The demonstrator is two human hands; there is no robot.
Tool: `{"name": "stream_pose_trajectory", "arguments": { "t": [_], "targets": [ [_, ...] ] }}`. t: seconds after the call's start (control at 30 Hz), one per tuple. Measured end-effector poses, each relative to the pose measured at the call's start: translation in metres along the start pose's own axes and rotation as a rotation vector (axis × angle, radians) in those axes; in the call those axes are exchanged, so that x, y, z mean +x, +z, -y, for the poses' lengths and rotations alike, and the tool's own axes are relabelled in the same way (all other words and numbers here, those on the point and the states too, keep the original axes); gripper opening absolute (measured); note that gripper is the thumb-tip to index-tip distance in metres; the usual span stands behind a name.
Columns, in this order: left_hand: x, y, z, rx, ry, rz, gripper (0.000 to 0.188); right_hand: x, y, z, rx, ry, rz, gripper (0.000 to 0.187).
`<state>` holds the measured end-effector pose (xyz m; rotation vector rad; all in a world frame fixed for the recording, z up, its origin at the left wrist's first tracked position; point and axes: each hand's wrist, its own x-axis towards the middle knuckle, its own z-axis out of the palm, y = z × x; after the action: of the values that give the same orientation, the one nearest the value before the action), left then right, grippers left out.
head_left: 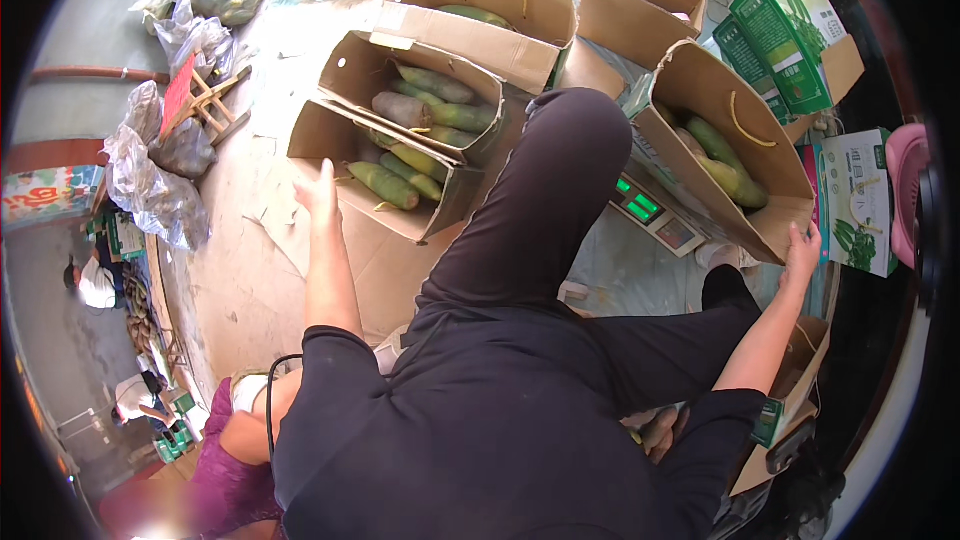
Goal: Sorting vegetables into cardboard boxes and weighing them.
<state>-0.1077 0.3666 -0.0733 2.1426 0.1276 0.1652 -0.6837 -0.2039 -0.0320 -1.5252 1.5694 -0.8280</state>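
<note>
The right hand (800, 255) grips the near corner of a cardboard box (700, 75) holding green radishes (725, 165), just right of the scale (668, 225). The left hand (318, 195), loosely open, is left of the scale, at an open box (325, 135) of radishes; whether they touch, I cannot tell. Plastic bags (160, 185) lie far left of the scale; a pink basket (903, 195) is well right of it.

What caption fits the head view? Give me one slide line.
Right fingers hold the edge of a carton of green vegetables beside a lit scale.
</note>
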Motion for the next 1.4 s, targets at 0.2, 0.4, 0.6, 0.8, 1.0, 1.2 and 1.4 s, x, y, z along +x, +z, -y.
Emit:
{"name": "stream_pose_trajectory", "arguments": {
  "t": [0.2, 0.4, 0.6, 0.8, 1.0, 1.2, 1.4],
  "targets": [
    [-0.026, 0.006, 0.023, 0.086, -0.795, 0.373, 0.032, 0.002, -0.002, -0.008, -0.064, -0.017, -0.006, 0.056],
    [-0.026, -0.006, 0.049, -0.001, -0.768, 0.419, 0.011, 0.008, -0.003, -0.02, -0.181, -0.046, -0.054, 0.055],
    [-0.044, -0.069, 0.08, -0.064, -0.79, 0.355, 0.011, 0.007, -0.004, -0.015, -0.188, -0.039, -0.039, 0.055],
    [-0.073, -0.176, 0.147, 0.051, -0.923, 0.231, 0.022, 0.011, -0.003, -0.016, -0.2, -0.018, -0.024, 0.056],
    [-0.126, -0.259, 0.193, 0.153, -1.094, 0.089, 0.017, 0.02, 0.0, -0.024, -0.191, -0.06, -0.001, 0.057],
    [-0.113, -0.26, 0.144, 0.794, -1.35, 0.444, 0.019, 0.017, -0.01, -0.025, -0.238, -0.053, -0.006, 0.054],
    [-0.052, -0.147, -0.01, 1.101, 0.207, 0.707, 0.029, 0.017, -0.005, -0.021, -0.228, -0.054, 0.016, 0.053]
  ]
}}
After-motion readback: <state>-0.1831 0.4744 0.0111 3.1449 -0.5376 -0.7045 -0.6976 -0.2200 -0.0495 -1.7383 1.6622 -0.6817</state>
